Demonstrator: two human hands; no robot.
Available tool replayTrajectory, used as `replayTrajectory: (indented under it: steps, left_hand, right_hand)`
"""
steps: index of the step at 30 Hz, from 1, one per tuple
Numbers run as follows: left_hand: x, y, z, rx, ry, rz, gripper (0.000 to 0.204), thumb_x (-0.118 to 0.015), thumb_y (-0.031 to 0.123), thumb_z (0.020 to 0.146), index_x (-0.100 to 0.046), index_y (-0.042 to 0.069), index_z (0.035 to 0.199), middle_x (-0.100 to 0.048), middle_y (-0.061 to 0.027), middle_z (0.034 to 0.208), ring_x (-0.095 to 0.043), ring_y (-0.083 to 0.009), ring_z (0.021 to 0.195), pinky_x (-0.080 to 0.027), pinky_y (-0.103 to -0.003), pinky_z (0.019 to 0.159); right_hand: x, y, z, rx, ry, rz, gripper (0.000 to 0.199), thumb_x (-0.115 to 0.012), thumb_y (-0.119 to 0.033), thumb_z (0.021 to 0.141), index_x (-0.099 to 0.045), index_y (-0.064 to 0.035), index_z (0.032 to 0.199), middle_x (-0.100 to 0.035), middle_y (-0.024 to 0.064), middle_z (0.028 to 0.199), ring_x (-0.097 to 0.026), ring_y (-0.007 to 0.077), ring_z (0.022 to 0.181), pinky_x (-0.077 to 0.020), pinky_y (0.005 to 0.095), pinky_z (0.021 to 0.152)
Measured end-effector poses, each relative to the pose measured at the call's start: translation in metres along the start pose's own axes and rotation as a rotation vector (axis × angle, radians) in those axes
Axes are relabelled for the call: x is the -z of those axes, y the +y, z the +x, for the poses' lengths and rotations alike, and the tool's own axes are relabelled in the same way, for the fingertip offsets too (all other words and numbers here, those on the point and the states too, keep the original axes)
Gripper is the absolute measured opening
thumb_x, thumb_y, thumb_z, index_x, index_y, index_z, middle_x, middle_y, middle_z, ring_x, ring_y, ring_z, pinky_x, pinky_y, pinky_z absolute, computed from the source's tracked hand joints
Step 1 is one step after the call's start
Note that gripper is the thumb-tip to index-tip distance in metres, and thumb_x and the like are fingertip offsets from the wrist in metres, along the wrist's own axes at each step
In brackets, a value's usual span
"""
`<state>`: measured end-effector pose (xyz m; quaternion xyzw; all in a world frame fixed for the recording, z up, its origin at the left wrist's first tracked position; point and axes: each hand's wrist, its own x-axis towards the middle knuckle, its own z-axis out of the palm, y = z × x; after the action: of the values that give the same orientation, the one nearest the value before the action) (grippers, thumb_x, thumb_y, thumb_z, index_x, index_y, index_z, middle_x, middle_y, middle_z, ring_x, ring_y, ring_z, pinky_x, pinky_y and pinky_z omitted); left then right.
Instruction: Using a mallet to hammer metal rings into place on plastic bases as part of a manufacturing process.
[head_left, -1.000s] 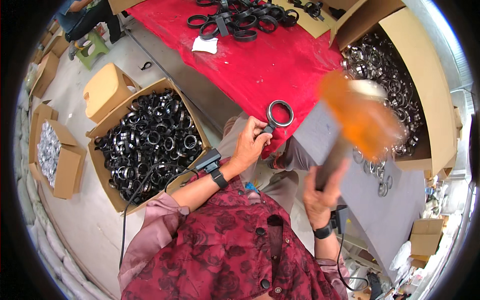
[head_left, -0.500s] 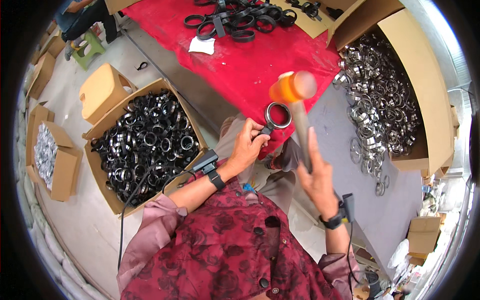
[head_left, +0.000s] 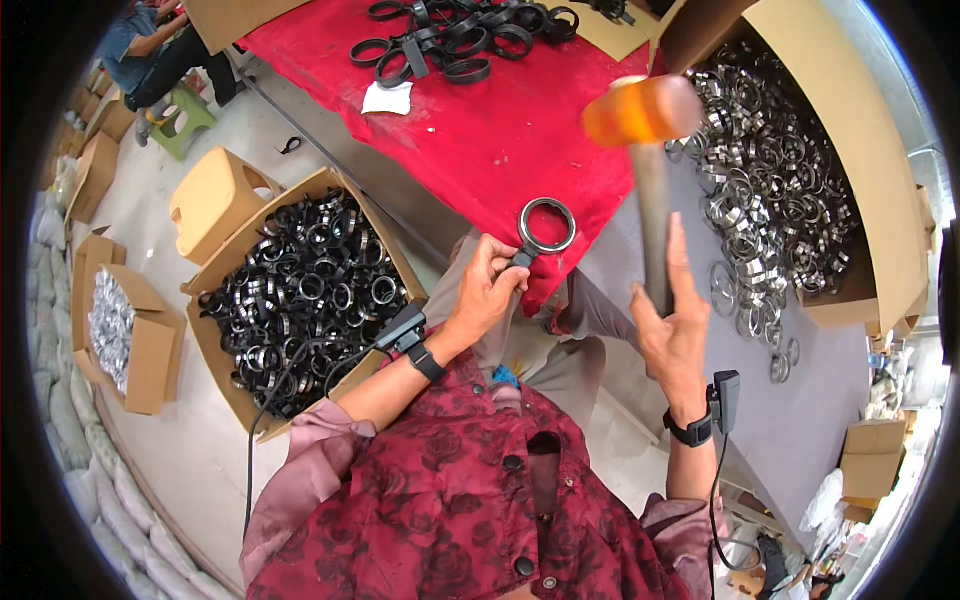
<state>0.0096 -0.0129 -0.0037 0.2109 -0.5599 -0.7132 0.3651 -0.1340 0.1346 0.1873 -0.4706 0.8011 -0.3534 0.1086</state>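
Note:
My left hand (head_left: 487,290) pinches the short stem of a black ring with a metal band (head_left: 547,226), close to the near corner of the red-covered table (head_left: 470,165). In my right hand (head_left: 674,330) is the handle of a mallet (head_left: 643,110) with an orange head and pale face. The mallet is raised to the right of the ring and apart from it; its head is blurred by motion. My right index finger lies stretched along the handle.
Black rings (head_left: 465,40) lie piled at the table's far side near a white scrap (head_left: 387,98). Shiny metal rings (head_left: 760,180) spill from a carton (head_left: 880,200) on the right. A box (head_left: 410,270) of banded rings stands left, beside a yellow stool (head_left: 215,200). A person (head_left: 160,50) sits far left.
The mallet and my right hand have moved up and to the right, away from the ring. My left hand still holds the ring in nearly the same place.

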Motion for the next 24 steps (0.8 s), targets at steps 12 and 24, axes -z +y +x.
replayTrajectory:
  steps: [12, 24]
  left_hand:
    - [0.004, 0.015, 0.003, 0.051, -0.056, 0.073, 0.015, -0.060, 0.011, 0.102, -0.049, 0.002, 0.107, -0.065, -0.0062, 0.085, -0.062, -0.0116, 0.079, -0.050, -0.027, 0.077]
    - [-0.021, 0.069, -0.011, 0.014, -0.216, 0.482, 0.022, -0.063, 0.018, 0.099, -0.070, -0.002, 0.093, -0.063, -0.0018, 0.082, -0.056, -0.0106, 0.077, -0.045, -0.028, 0.073]
  right_hand:
    - [0.028, 0.056, -0.005, 0.183, 0.184, -0.040, 0.087, -0.061, 0.006, 0.084, -0.030, -0.0168, 0.162, -0.073, 0.0229, 0.104, -0.072, 0.0289, 0.072, -0.0559, 0.0358, 0.069]
    - [0.037, 0.144, -0.012, 0.164, 0.233, -0.448, 0.068, -0.074, -0.007, 0.087, -0.047, -0.0042, 0.149, -0.065, 0.0194, 0.105, -0.064, 0.0333, 0.085, -0.0531, 0.0413, 0.076]
